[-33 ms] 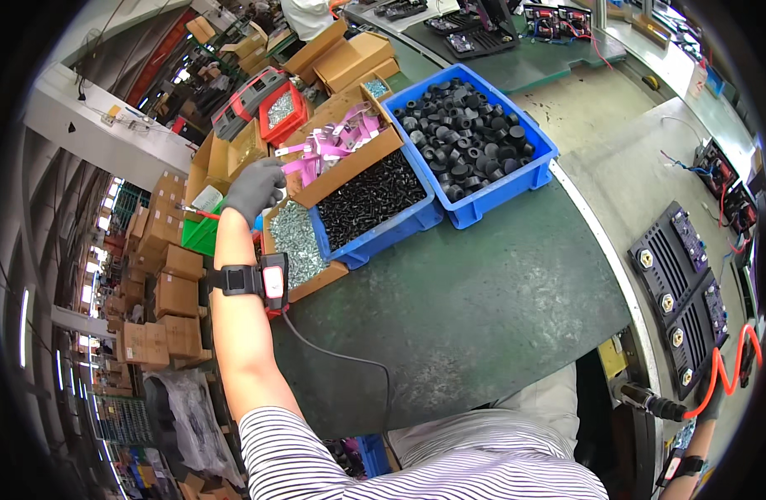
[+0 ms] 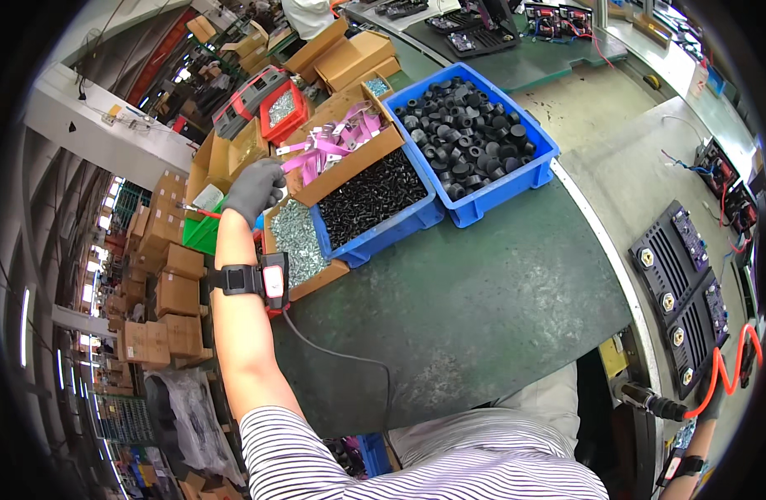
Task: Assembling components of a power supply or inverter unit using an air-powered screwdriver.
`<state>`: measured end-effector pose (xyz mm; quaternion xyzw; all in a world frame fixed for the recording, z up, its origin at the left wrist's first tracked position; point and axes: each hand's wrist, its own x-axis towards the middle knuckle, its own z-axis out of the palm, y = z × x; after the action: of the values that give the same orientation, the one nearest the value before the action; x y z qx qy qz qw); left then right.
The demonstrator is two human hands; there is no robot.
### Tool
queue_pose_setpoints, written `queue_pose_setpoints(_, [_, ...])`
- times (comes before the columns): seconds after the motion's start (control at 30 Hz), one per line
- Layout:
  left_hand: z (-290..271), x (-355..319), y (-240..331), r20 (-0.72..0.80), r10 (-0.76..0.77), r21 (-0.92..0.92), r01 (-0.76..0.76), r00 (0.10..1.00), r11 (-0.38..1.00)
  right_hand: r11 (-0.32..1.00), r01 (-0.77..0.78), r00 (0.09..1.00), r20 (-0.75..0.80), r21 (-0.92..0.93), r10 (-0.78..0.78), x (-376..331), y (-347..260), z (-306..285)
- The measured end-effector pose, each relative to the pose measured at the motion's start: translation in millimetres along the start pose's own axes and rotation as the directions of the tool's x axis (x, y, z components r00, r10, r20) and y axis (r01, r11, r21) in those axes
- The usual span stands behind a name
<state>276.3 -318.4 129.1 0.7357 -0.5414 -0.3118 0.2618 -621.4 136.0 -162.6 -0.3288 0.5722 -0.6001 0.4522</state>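
Note:
My left hand (image 2: 255,190), in a grey glove, is at the left edge of a cardboard box of pink strips (image 2: 329,150) with metal ends. Its fingers are curled beside one strip's end; whether they grip it is hidden. Below that box are a blue bin of black screws (image 2: 370,200) and a carton of silver hardware (image 2: 295,237). At the far right edge, my right hand (image 2: 713,403), also gloved, is beside a black slotted panel (image 2: 683,333) with brass-coloured fittings. An orange coiled hose (image 2: 720,375) passes in front, connected to a power screwdriver (image 2: 650,402). The right fingers are mostly hidden.
A blue bin of black round caps (image 2: 470,142) stands on the green tabletop (image 2: 475,308). Behind the cartons are a red tray of small metal parts (image 2: 281,112) and a green bin (image 2: 200,235). A dark cable (image 2: 341,357) trails from my left wrist.

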Motion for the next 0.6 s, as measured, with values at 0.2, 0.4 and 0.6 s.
queue_pose_setpoints(0.2, [0, -3, -18, 0.035, -0.137, -0.223, 0.142, 0.990, 0.965, 0.996, 0.016, 0.999, -0.040, -0.091, -0.020, 2, 3, -2])
queue_pose_setpoints(0.4, [32, 1, -1, 0.144, 0.063, -0.447, 0.008, 0.987, 0.894, 0.995, 0.031, 0.990, -0.133, -0.098, -0.044, 5, 0, 19])
queue_pose_setpoints(0.6, [101, -30, 51, 0.149, 0.240, -0.563, -0.117, 0.959, 0.818, 0.992, 0.015, 0.980, -0.193, -0.129, -0.040, 5, -11, 35])
